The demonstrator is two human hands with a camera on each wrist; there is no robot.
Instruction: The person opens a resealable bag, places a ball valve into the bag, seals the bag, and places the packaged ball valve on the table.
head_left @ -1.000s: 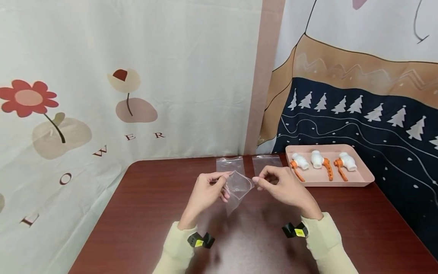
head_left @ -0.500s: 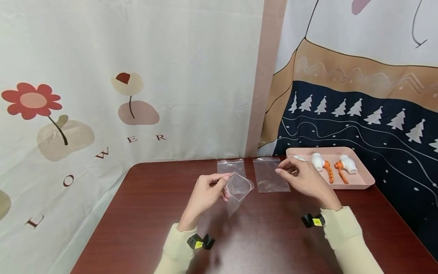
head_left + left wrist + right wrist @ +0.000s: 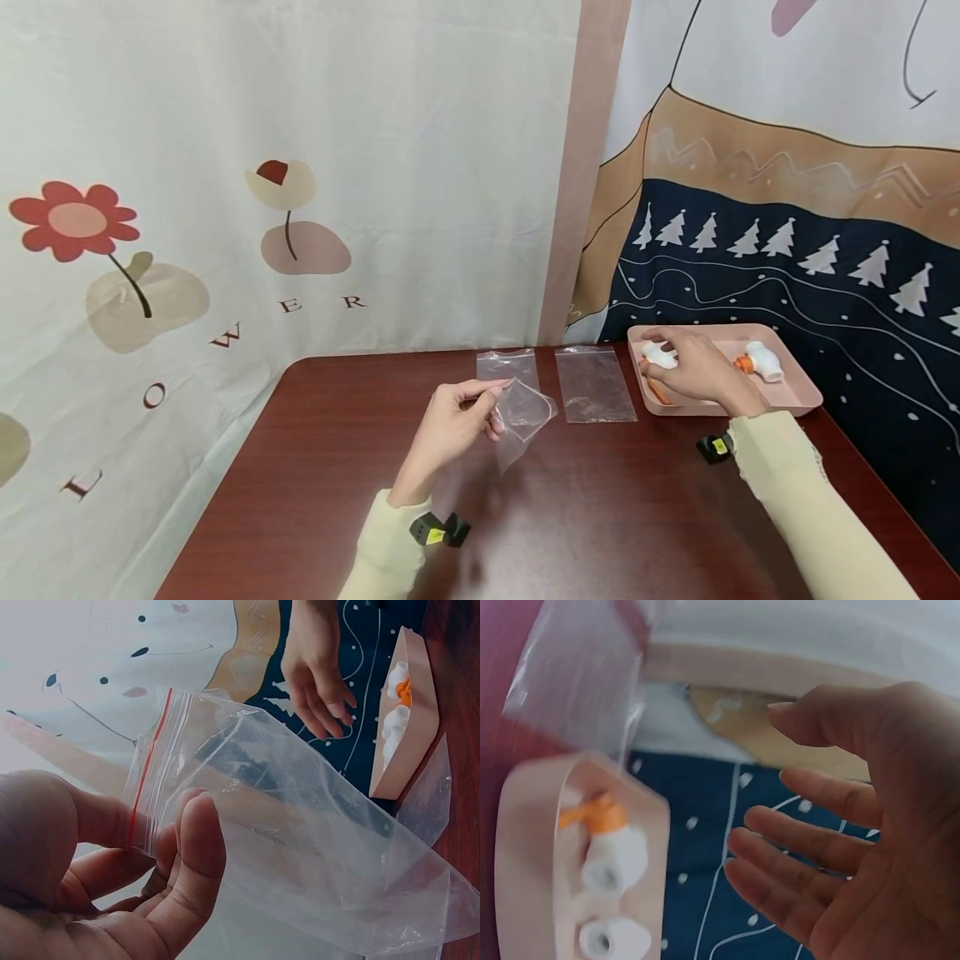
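Observation:
My left hand (image 3: 452,425) pinches a clear zip-lock bag (image 3: 527,414) near its top edge; the bag hangs with its mouth spread apart. A red line along the zip strip (image 3: 150,769) shows in the left wrist view. Over the pink tray (image 3: 806,402), my right hand (image 3: 697,367) reaches with fingers apart and nothing between them. Under its fingertips lies a white ball valve (image 3: 660,356) with an orange handle. Another white valve (image 3: 765,363) sits to the right, and the middle valve is hidden behind the hand in the head view.
Two more clear bags lie flat at the table's back edge, one bag (image 3: 596,387) beside the tray and one bag (image 3: 510,364) partly behind the held bag. A printed curtain (image 3: 435,208) hangs directly behind the brown table (image 3: 337,467).
My right hand has let go of the bag's edge and moved right, over the tray. The left hand has stayed in place, still pinching the bag.

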